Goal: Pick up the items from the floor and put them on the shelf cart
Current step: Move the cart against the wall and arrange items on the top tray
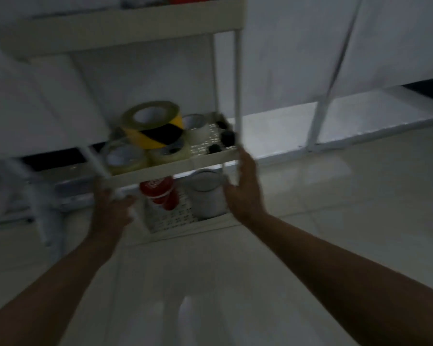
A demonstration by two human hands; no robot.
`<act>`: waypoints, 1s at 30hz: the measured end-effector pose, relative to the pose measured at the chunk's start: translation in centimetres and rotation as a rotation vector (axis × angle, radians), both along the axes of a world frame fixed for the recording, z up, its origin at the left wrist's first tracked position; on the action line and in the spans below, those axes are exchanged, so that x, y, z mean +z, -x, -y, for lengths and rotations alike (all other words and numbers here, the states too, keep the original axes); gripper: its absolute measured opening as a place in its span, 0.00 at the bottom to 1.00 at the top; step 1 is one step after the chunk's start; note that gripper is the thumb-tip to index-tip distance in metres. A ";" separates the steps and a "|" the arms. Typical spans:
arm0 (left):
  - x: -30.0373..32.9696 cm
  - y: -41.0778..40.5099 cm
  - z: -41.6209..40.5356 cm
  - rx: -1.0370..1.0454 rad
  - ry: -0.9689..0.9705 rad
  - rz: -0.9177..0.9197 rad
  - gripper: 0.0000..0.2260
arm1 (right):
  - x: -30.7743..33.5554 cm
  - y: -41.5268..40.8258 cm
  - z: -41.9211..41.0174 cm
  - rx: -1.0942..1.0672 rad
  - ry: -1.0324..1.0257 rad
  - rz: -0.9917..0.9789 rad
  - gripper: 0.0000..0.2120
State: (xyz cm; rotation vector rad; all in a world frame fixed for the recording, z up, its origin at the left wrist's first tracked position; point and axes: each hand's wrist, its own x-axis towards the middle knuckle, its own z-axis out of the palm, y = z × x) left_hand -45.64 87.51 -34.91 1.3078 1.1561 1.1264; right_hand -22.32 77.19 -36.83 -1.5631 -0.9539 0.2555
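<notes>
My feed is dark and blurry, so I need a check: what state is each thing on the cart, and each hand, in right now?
Shelf cart: upright, held at middle tier.
Yellow-black tape roll: tilted, resting on clear tape rolls.
Black caps: loose on middle tier.
Red can: tilted, bottom tier.
White mug: upright, bottom tier.
Left hand: grips front-left post.
Right hand: open, against front-right corner.

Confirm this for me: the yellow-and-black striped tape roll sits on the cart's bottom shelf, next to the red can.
Not right. The yellow-and-black tape roll sits on the cart's middle shelf, stacked among the clear tape rolls, as the head view shows. The red can is on the bottom shelf, beside a white cup.
</notes>
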 end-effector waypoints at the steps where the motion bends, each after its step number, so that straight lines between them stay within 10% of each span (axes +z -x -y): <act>1: 1.1 -0.2 0.7 0.001 0.012 -0.036 0.31 | -0.2 -0.4 0.1 -0.007 -0.024 -0.022 0.38; 11: 2.1 1.3 1.9 -0.086 -0.014 -0.164 0.49 | -1.0 -1.7 -0.9 0.068 0.049 -0.056 0.45; 30: 7.3 2.6 3.0 -0.150 0.061 -0.319 0.41 | 6.2 -0.1 2.1 0.042 0.299 -0.132 0.36</act>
